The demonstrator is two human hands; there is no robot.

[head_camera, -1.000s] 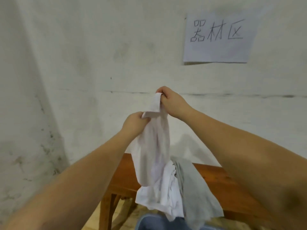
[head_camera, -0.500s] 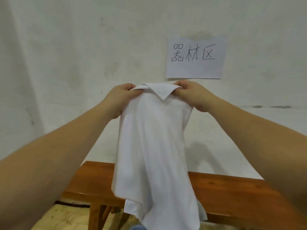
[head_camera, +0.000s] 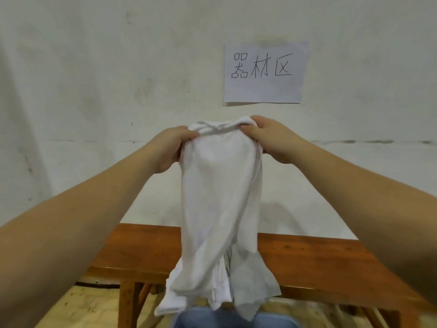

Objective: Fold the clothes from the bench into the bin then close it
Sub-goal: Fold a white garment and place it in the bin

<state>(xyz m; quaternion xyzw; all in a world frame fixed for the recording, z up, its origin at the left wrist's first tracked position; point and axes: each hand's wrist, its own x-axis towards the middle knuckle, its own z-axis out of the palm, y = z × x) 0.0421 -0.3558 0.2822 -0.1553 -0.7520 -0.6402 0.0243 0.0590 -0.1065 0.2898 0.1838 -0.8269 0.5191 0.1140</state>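
I hold a white shirt [head_camera: 220, 197] up in front of me, hanging long and narrow. My left hand [head_camera: 171, 147] grips its top left edge and my right hand [head_camera: 269, 140] grips its top right edge, with the top bunched between them. A grey garment [head_camera: 253, 287] hangs over the front edge of the wooden bench [head_camera: 319, 259], partly behind the shirt's lower end. The blue bin [head_camera: 234, 319] shows at the bottom edge below the shirt; its lid is out of sight.
A white wall stands right behind the bench, with a paper sign [head_camera: 263, 72] taped to it. The bench's leg [head_camera: 127, 304] stands on a pale, worn floor [head_camera: 89, 308]. A dark cable [head_camera: 97, 284] runs along the floor at the wall.
The shirt came up off the bench, was spread flat by its collar, and now hangs narrower with its top bunched. The view has tilted down, so the grey garment and the bin show again.
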